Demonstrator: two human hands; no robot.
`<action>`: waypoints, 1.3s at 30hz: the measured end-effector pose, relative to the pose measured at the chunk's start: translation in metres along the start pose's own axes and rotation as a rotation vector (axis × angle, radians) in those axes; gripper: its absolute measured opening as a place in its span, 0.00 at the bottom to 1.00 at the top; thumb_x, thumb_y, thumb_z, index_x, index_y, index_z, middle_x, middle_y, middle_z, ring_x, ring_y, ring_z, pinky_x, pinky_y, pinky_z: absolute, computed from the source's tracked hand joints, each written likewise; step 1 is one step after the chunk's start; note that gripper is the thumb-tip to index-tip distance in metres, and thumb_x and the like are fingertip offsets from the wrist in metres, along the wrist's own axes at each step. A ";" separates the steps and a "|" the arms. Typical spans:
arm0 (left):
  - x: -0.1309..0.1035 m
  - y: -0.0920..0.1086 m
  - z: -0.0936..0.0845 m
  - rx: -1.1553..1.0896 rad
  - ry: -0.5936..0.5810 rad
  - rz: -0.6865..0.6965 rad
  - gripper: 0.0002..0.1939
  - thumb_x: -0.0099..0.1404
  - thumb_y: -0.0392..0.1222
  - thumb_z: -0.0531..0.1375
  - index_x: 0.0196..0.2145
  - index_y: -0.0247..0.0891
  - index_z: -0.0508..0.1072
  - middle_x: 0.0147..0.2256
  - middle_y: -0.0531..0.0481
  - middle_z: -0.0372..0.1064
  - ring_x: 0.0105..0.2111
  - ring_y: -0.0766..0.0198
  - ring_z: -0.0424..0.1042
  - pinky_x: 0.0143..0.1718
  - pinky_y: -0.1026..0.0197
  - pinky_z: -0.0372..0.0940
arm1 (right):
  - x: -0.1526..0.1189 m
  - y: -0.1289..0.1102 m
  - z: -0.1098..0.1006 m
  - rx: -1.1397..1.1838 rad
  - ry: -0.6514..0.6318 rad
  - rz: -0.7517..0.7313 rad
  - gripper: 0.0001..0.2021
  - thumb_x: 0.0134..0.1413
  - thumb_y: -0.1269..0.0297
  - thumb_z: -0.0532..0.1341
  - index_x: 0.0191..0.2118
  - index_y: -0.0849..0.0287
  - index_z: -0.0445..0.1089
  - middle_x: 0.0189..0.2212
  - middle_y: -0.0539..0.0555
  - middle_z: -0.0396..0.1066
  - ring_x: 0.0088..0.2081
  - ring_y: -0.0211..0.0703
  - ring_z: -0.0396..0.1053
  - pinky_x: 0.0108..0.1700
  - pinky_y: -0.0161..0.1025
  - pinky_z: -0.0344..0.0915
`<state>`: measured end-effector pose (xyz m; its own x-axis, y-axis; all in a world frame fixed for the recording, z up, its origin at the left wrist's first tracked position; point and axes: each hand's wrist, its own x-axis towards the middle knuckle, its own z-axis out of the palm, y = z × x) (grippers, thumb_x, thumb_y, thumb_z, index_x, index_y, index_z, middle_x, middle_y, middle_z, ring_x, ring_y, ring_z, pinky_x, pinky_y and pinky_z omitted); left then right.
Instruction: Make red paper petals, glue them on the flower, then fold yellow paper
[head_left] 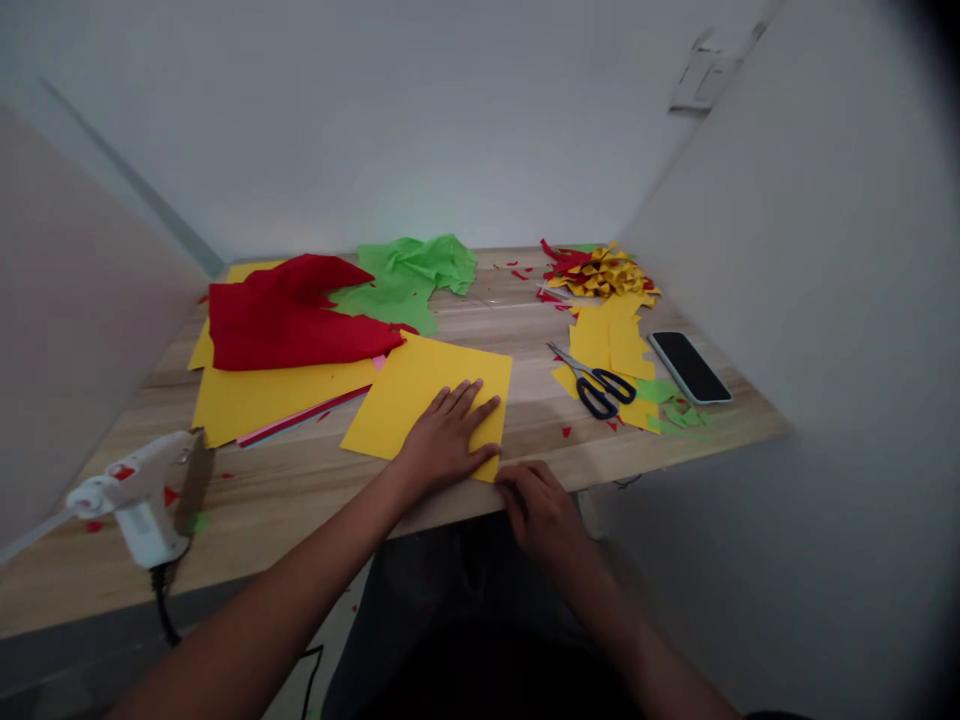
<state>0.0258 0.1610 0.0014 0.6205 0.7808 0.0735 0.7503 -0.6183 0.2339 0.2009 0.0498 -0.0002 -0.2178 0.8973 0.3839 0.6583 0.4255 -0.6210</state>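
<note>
A yellow paper sheet [442, 375] lies at an angle near the table's front edge. My left hand [446, 440] rests flat on its right part with the fingers spread. At the sheet's lower right corner is my right hand [536, 500], its fingers bent and its thumb and forefinger closed at the corner. Whether the corner is between those fingertips is too small to tell. Blue-handled scissors [592, 380] lie to the right of the sheet, blades slightly apart, close to yellow paper pieces [607, 340].
Red paper [292, 320] covers more yellow sheets at the left, beside green crumpled paper [412, 275]. A white glue gun [142, 500] with a cord stands at the left front. Folded yellow strips [607, 272] and a phone [690, 367] are at the right. Walls enclose the table.
</note>
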 end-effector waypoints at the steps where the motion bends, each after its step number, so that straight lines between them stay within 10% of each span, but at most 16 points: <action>1: 0.000 0.000 0.000 -0.001 0.003 0.002 0.36 0.68 0.64 0.49 0.68 0.45 0.53 0.70 0.43 0.42 0.70 0.50 0.43 0.68 0.45 0.40 | -0.003 -0.002 -0.001 0.031 -0.025 -0.013 0.09 0.64 0.72 0.53 0.41 0.53 0.70 0.35 0.55 0.75 0.40 0.49 0.72 0.44 0.46 0.72; 10: 0.006 0.001 -0.009 0.041 0.013 0.014 0.33 0.67 0.63 0.52 0.65 0.45 0.60 0.67 0.40 0.52 0.66 0.46 0.52 0.64 0.43 0.48 | 0.074 0.056 -0.020 0.107 0.102 0.239 0.10 0.60 0.65 0.56 0.47 0.56 0.65 0.36 0.54 0.77 0.40 0.45 0.76 0.44 0.41 0.71; 17: 0.058 -0.012 -0.036 0.105 -0.035 0.071 0.20 0.66 0.45 0.55 0.55 0.42 0.71 0.49 0.39 0.68 0.49 0.47 0.67 0.49 0.46 0.63 | 0.154 0.095 -0.017 -0.085 0.075 0.257 0.12 0.58 0.69 0.55 0.48 0.57 0.67 0.36 0.53 0.78 0.39 0.44 0.75 0.41 0.39 0.68; 39: 0.081 -0.019 0.001 0.048 0.073 0.055 0.27 0.70 0.45 0.50 0.64 0.34 0.60 0.64 0.42 0.60 0.63 0.52 0.57 0.63 0.49 0.50 | 0.149 0.097 0.005 -0.407 0.053 0.245 0.10 0.67 0.68 0.54 0.49 0.55 0.69 0.39 0.56 0.75 0.42 0.47 0.71 0.40 0.37 0.61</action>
<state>0.0621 0.2359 0.0024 0.6442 0.7489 0.1554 0.7266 -0.6627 0.1811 0.2287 0.2256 -0.0061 0.0087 0.9538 0.3004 0.9168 0.1123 -0.3832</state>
